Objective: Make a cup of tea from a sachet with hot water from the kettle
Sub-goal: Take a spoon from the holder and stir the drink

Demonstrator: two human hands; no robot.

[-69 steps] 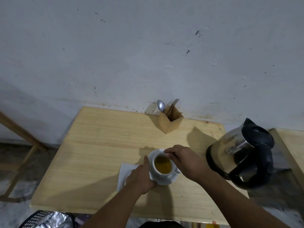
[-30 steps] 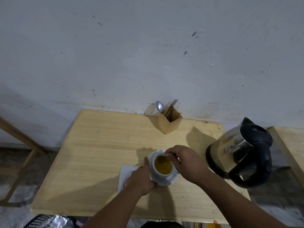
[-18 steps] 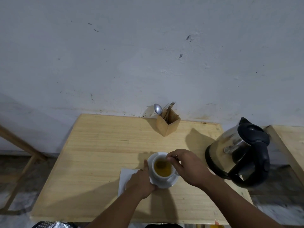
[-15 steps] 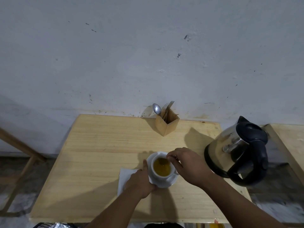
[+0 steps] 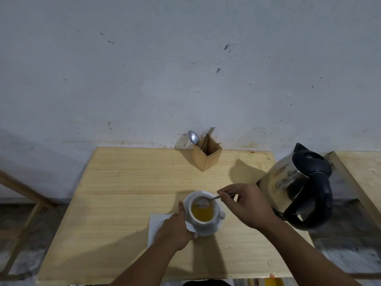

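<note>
A white cup [image 5: 206, 222] full of amber tea stands on a white saucer [image 5: 214, 230] near the table's front middle. My right hand [image 5: 247, 205] pinches a small metal spoon [image 5: 214, 198]; its bowl is at the cup's far rim, just above the liquid. My left hand [image 5: 177, 230] holds the saucer's left edge, thumb along the rim. The steel kettle [image 5: 299, 188] with its black handle stands at the right edge of the table.
A white napkin [image 5: 158, 221] lies under my left hand, left of the saucer. A wooden cutlery holder [image 5: 206, 157] with a spoon and forks stands at the back by the wall. A second wooden table [image 5: 362, 168] adjoins on the right.
My right hand has drawn back to the right of the cup, and the spoon's bowl has come up to the far rim. The left hand has stayed on the saucer.
</note>
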